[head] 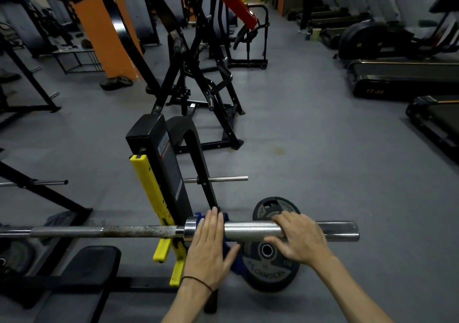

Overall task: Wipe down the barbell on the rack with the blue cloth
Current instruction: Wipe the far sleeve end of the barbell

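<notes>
1. At far left, thin chrome peg projecting from a black angled frame.
2. Lower left, black padded bench seat, below the bar.
3. Across the lower frame, long steel barbell lying level, rusty and speckled along its thin shaft, polished on its thick sleeve at the right end.
4. Left of centre, black upright rack post with yellow plastic bar hooks; barbell shaft resting across the yellow part, just left of the sleeve collar.
5. Behind the post, second chrome peg sticking out to the right.
6. Left hand laid flat over the inner end of the sleeve, fingers straight and together, thumb spread to the right; thin dark band round the wrist.
7. Blue cloth draped over the sleeve under that palm, pressed against the metal, edges showing above the fingertips and hanging below beside the thumb.
8. Grey-and-black weight plate with a steel centre hole standing on the grey floor just behind the sleeve, between the two hands; second dark plate rising beyond the bar.
9. Right hand wrapped over the top of the bare sleeve, fingers curled round it, well right of the cloth.
10. Far right, black treadmills lining the floor's edge.
</notes>
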Available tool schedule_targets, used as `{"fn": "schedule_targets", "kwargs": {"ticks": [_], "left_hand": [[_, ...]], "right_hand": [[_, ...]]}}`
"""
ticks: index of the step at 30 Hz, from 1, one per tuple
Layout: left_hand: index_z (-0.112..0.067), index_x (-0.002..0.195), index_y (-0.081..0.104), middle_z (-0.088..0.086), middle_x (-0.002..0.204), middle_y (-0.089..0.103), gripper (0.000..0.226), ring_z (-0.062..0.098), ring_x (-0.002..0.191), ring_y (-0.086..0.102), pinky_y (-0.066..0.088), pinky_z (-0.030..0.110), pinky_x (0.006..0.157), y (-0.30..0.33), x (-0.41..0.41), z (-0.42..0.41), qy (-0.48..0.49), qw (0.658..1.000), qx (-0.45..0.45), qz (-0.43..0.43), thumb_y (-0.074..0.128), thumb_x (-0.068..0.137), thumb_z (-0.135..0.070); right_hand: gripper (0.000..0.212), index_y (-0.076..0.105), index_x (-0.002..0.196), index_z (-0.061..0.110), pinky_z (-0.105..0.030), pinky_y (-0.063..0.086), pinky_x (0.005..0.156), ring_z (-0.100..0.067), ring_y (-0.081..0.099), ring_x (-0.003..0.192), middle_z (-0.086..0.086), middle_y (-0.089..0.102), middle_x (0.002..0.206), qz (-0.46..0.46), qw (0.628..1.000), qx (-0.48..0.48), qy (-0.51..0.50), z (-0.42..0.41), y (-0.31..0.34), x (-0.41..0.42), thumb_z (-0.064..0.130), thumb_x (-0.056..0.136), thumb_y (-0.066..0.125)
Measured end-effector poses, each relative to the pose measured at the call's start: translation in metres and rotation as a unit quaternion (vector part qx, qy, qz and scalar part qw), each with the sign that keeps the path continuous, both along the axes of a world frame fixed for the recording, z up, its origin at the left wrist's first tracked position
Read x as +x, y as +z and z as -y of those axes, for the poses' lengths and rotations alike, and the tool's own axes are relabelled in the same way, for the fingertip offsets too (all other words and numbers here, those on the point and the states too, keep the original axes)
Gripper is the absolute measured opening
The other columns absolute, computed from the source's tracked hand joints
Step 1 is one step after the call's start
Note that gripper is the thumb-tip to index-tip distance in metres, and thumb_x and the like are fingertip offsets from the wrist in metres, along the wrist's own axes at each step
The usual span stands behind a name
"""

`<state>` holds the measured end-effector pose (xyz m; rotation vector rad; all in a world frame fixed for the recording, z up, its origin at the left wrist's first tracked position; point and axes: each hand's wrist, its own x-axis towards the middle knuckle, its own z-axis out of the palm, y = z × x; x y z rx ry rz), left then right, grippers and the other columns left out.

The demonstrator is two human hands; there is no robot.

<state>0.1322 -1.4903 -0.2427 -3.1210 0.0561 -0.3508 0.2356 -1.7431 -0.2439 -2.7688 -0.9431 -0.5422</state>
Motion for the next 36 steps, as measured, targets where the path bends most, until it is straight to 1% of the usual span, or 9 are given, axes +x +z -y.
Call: {"fn": "schedule_targets", "kwargs": {"ticks": [6, 12, 15, 17, 20, 25, 30, 32, 36], "left_hand": [[0.002, 0.155, 0.029, 0.021, 0.165, 0.022, 0.097, 0.037, 0.152, 0.022, 0.018, 0.050, 0.118, -0.006, 0.003, 0.049, 0.003, 1.000, -0.027, -0.012, 0.026, 0.096, -0.075], [-0.004, 0.158, 0.021, 0.016, 0.167, 0.018, 0.088, 0.030, 0.153, 0.022, 0.020, 0.044, 0.119, -0.007, -0.010, -0.005, -0.005, 1.000, 0.013, 0.006, 0.023, 0.099, -0.069], [0.001, 0.156, 0.019, 0.023, 0.165, 0.017, 0.097, 0.039, 0.153, 0.019, 0.019, 0.051, 0.121, -0.005, -0.003, 0.032, 0.047, 0.998, -0.032, -0.007, 0.026, 0.095, -0.074], [0.003, 0.156, 0.021, 0.025, 0.165, 0.016, 0.100, 0.040, 0.152, 0.019, 0.021, 0.054, 0.121, -0.008, 0.000, 0.068, 0.000, 1.000, -0.028, -0.010, 0.030, 0.094, -0.076], [-0.001, 0.157, 0.024, 0.019, 0.167, 0.016, 0.096, 0.034, 0.153, 0.022, 0.019, 0.047, 0.119, -0.007, 0.000, 0.057, -0.045, 0.999, -0.006, 0.003, 0.035, 0.095, -0.073], [0.000, 0.156, 0.025, 0.019, 0.165, 0.019, 0.094, 0.035, 0.152, 0.025, 0.016, 0.046, 0.121, -0.005, -0.004, 0.004, 0.026, 1.000, 0.007, -0.010, 0.036, 0.094, -0.069], [0.004, 0.154, 0.032, 0.025, 0.163, 0.023, 0.100, 0.041, 0.151, 0.023, 0.016, 0.052, 0.119, -0.006, 0.003, 0.074, -0.024, 0.999, -0.021, -0.023, 0.031, 0.093, -0.076], [-0.001, 0.155, 0.032, 0.019, 0.165, 0.022, 0.095, 0.035, 0.151, 0.026, 0.017, 0.048, 0.119, -0.004, 0.000, 0.063, -0.065, 0.998, 0.000, -0.011, 0.037, 0.093, -0.073], [-0.004, 0.157, 0.025, 0.016, 0.166, 0.021, 0.092, 0.031, 0.152, 0.025, 0.019, 0.045, 0.120, -0.007, -0.010, 0.001, -0.007, 1.000, 0.024, 0.003, 0.024, 0.096, -0.072]], "right_hand": [[0.063, 0.067, 0.110, 0.018, -0.034, 0.050, 0.075, -0.018, 0.059, 0.081, 0.003, 0.063, 0.095, 0.028, 1.000, 0.006, -0.001, -0.002, -0.004, -0.009, 0.073, 0.095, 0.041], [0.064, 0.068, 0.112, 0.016, -0.034, 0.050, 0.068, -0.018, 0.059, 0.078, 0.002, 0.064, 0.096, 0.046, 0.999, 0.007, -0.001, -0.002, -0.004, -0.010, 0.072, 0.095, 0.041], [0.063, 0.067, 0.113, 0.014, -0.035, 0.049, 0.068, -0.019, 0.058, 0.079, 0.001, 0.063, 0.096, 0.042, 0.999, 0.009, 0.000, -0.003, -0.004, -0.011, 0.070, 0.095, 0.043], [0.063, 0.068, 0.113, 0.013, -0.035, 0.049, 0.069, -0.020, 0.059, 0.079, 0.000, 0.064, 0.096, 0.049, 0.999, 0.016, 0.003, -0.003, -0.004, -0.013, 0.069, 0.097, 0.042], [0.065, 0.068, 0.116, 0.013, -0.037, 0.053, 0.078, -0.020, 0.063, 0.086, -0.001, 0.067, 0.102, 0.050, 0.999, 0.016, -0.001, -0.003, -0.005, -0.016, 0.069, 0.098, 0.038], [0.064, 0.065, 0.126, 0.015, -0.052, 0.039, 0.110, -0.023, 0.061, 0.107, -0.001, 0.065, 0.116, 0.044, 0.996, 0.036, -0.064, -0.007, -0.013, -0.029, 0.068, 0.096, 0.046], [0.064, 0.064, 0.131, 0.012, -0.057, 0.034, 0.113, -0.031, 0.059, 0.113, -0.008, 0.061, 0.122, 0.052, 0.993, 0.045, -0.096, -0.012, -0.026, -0.039, 0.062, 0.096, 0.046], [0.063, 0.063, 0.132, 0.014, -0.053, 0.036, 0.112, -0.030, 0.058, 0.115, -0.007, 0.060, 0.123, 0.051, 0.994, 0.046, -0.086, -0.009, -0.026, -0.038, 0.062, 0.096, 0.045], [0.062, 0.061, 0.135, 0.016, -0.051, 0.036, 0.111, -0.027, 0.056, 0.117, -0.005, 0.060, 0.124, 0.051, 0.994, 0.045, -0.082, -0.006, -0.024, -0.039, 0.061, 0.096, 0.045]]}}
